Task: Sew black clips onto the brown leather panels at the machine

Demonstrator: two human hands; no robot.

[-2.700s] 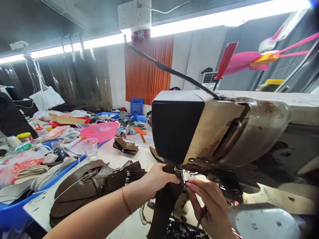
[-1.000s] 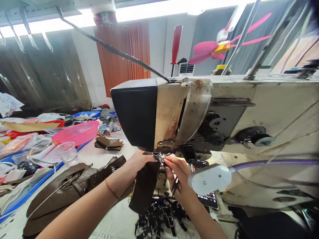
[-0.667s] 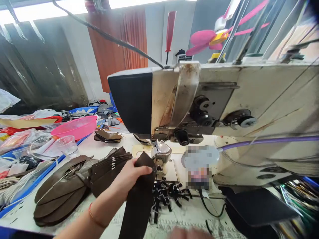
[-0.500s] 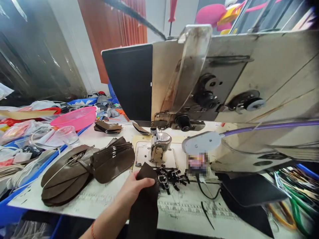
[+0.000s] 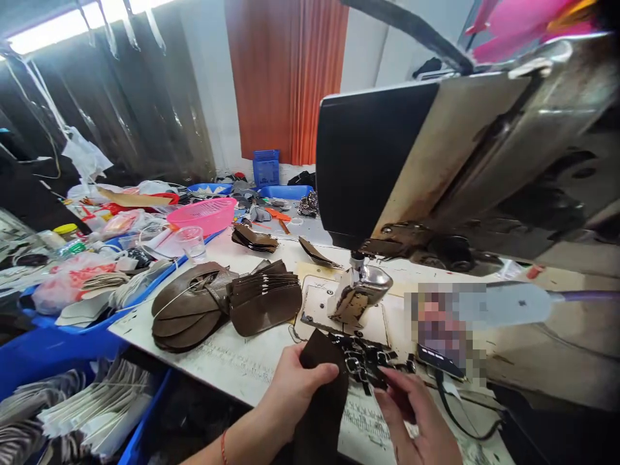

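My left hand (image 5: 303, 387) is closed on a dark brown leather piece (image 5: 322, 400), thumb on top, the piece hanging over the table's front edge. My right hand (image 5: 411, 413) is at the pile of small black buckle straps (image 5: 356, 361), its thumb and forefinger pinched on a dark strap end at the pile's near side. The pile lies just right of the leather piece, in front of the sewing machine's presser foot (image 5: 356, 294). To the left lie a fanned stack of brown leather pieces (image 5: 266, 303) and a bundle of rounded brown leather pieces (image 5: 188, 316) tied with cord.
The sewing machine head (image 5: 411, 155) overhangs the right side. Beside it lies a phone (image 5: 440, 358) with a cable. More brown pieces (image 5: 254, 239) sit behind the stacks. A pink basket (image 5: 203, 216) and blue bins (image 5: 140, 445) stand at the left.
My right hand has come into view and reached the buckle straps. My left hand still holds the leather piece. The camera view has swung left, so things appear further right.
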